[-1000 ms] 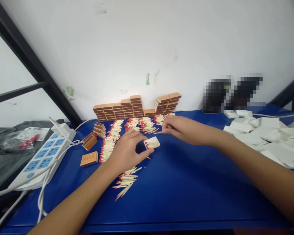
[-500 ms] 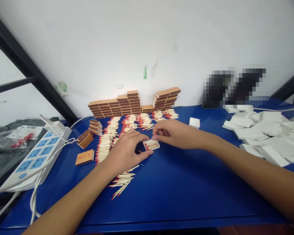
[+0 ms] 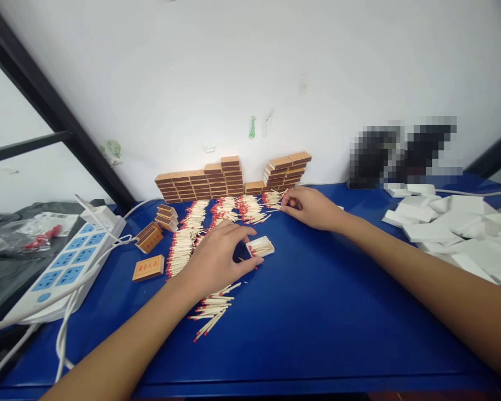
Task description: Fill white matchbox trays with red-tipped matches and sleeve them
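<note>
Wall [image 3: 217, 67]: white, behind the whole setup. Table [image 3: 317, 328]: blue, set against it.

Heap of empty white trays [image 3: 451, 228]: right side of table, piled at odd angles. Power strip [image 3: 67, 264]: left side, white with blue socket panels, white cables across it.

Stacked matchboxes [image 3: 183, 186]: brown, in uneven courses along the wall; a second, stepped group stands to their right.

Left hand [image 3: 219, 253]: thumb and fingers spread in a C about as wide as the white tray [image 3: 268, 254], holding it between them; thumb at the near edge. Tray sits mid-table, open side up, partly filled with red-headed matches.

Right hand [image 3: 311, 207]: beyond and to the right of the tray, fingertips drawn nearly together at the small match pile [image 3: 271, 198] below the stepped boxes. Tips are small in this view; cannot tell whether a match is pinched.

Single matchbox [image 3: 148, 268]: flat, orange label up, between power strip and match rows.

Loose matches [image 3: 181, 245]: several rows, mostly left of the tray; a few nearer the table's front edge.
</note>
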Available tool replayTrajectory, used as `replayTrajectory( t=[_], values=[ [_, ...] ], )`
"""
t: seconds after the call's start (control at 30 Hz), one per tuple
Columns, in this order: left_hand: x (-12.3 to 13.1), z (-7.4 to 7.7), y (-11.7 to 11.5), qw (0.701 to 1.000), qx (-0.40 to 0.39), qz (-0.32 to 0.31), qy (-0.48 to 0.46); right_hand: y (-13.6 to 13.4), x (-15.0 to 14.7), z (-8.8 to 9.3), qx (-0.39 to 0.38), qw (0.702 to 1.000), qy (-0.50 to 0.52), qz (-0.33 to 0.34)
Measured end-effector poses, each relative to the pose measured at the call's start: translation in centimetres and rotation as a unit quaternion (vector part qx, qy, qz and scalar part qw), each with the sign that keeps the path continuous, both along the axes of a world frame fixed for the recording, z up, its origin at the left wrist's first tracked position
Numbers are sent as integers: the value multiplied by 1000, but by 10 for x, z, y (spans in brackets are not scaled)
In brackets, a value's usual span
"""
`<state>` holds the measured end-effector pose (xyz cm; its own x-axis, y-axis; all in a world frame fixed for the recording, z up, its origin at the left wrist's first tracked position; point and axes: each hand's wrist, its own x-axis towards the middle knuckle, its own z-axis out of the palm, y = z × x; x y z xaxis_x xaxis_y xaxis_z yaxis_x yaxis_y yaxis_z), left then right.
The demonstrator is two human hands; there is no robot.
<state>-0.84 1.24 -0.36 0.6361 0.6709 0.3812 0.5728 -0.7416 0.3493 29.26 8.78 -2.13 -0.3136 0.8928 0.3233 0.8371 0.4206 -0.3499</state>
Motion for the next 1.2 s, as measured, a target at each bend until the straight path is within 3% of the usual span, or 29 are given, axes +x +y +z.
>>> replayTrajectory(
  t=[0.3,0.5,0.7,0.9,1.2],
  values=[
    [1,0,0,1000,12,-12,22,-4,-3,4,-1,1000,-21,12],
    [-1,1,1,1000,13,-7,10,-15,2,28,5,999,16,35],
    [-2,0,4,1000,12,6,11,-37,-15,46,-84,989,66,101],
    [-1,0,4,1000,4,-1,4,-57,-43,42,-114,981,39,153],
    [-2,1,4,1000,10,-4,-2,-67,-55,38,-137,977,33,163]
  ],
)
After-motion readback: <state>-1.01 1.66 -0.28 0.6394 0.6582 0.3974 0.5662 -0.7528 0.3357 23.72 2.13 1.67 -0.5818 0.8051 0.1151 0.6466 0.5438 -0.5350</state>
